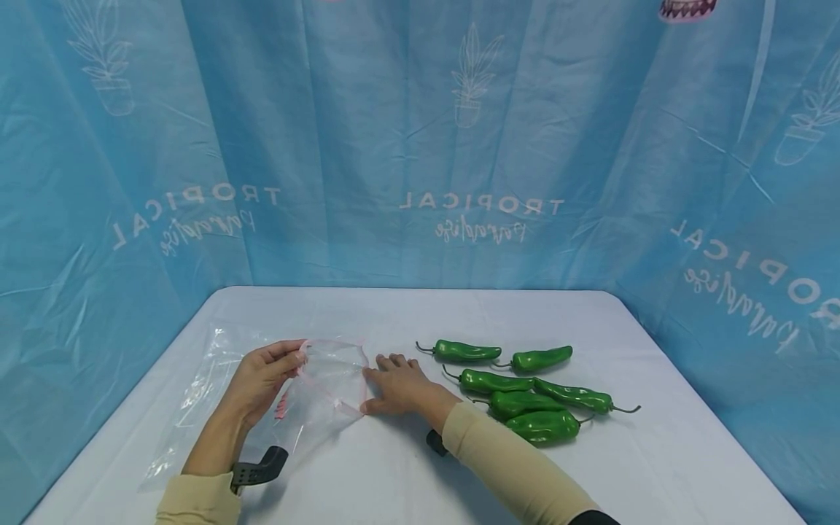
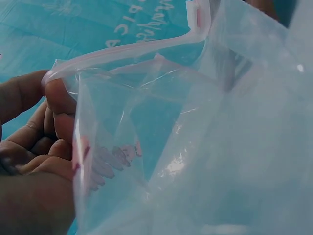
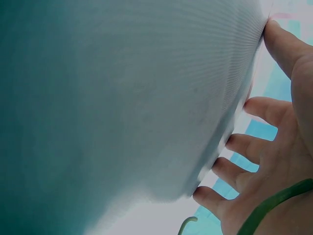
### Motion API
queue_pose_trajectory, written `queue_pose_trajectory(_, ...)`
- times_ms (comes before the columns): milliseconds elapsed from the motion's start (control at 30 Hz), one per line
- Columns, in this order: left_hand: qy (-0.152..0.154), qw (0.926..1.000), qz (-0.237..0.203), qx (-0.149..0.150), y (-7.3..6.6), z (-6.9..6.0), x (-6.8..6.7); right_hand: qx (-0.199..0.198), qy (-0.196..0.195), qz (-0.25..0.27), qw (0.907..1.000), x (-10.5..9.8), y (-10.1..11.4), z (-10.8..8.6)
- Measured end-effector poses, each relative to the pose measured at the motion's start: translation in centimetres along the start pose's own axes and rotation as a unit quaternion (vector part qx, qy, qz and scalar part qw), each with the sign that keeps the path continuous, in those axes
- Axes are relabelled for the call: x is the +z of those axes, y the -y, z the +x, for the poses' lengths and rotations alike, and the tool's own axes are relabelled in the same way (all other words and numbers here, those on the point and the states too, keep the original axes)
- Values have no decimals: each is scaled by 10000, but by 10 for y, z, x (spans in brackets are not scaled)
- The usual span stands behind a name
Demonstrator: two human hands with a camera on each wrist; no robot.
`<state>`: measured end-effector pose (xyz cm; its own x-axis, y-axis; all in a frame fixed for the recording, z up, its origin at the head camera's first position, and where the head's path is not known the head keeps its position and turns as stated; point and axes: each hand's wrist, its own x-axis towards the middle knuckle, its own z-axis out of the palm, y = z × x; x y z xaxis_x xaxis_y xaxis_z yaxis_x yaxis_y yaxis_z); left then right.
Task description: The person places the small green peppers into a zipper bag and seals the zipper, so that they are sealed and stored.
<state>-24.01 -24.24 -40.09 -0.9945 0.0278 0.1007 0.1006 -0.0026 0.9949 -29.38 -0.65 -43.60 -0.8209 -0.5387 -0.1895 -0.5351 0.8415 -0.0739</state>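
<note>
A clear zip bag (image 1: 328, 375) with a pinkish closure strip stands partly spread above the table, its mouth facing right. My left hand (image 1: 262, 375) pinches the bag's rim between thumb and fingers; the left wrist view shows that grip on the pink zip strip (image 2: 132, 49) and reddish print (image 2: 115, 159) on the film. Beside the bag's mouth, my right hand (image 1: 402, 386) spreads palm down with straight fingers, its tips at the bag's edge and on the table. In the right wrist view the right hand (image 3: 274, 137) touches the surface with its fingertips. Nothing is gripped there.
Several green peppers (image 1: 550, 426) lie on the white table (image 1: 656, 467) to the right, close to my right forearm. More clear plastic film (image 1: 190, 415) lies flat at the left; whether it is a separate bag I cannot tell. Blue printed curtains (image 1: 354, 146) surround the table.
</note>
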Motion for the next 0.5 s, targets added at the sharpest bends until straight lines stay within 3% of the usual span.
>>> queue_pose_trajectory(500, -60, 9999, -95, -59, 0, -1, 4, 56, 5, -9, 10000, 0, 0, 3)
